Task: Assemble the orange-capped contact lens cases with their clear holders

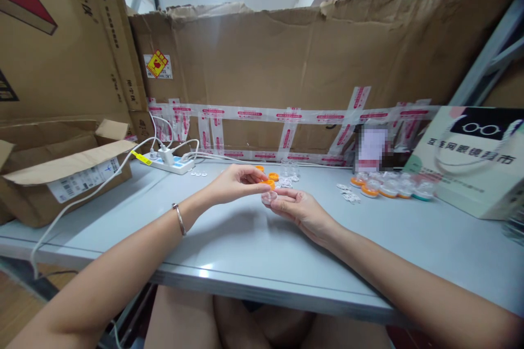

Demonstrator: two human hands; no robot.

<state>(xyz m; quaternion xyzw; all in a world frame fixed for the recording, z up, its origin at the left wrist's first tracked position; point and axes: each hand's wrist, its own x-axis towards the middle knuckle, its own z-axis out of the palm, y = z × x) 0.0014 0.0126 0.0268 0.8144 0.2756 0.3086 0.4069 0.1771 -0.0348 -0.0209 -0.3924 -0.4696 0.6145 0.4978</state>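
Observation:
My left hand (235, 182) pinches a small orange cap (269, 182) between thumb and fingertips, just above the grey table (229, 240). My right hand (301, 208) lies palm up beside it, its fingers curled round a small clear round case (269, 197) directly under the orange cap. The two hands almost touch over the middle of the table. A thin bracelet circles my left wrist. Behind the hands lie loose orange caps (273, 176) and clear pieces (289, 173).
A row of orange and teal capped clear cases (388, 187) stands at the right, near a white printed box (470, 163). A white power strip (172, 162) with cables sits at the back left, beside an open cardboard box (61, 174). A taped cardboard wall (303, 76) closes the back.

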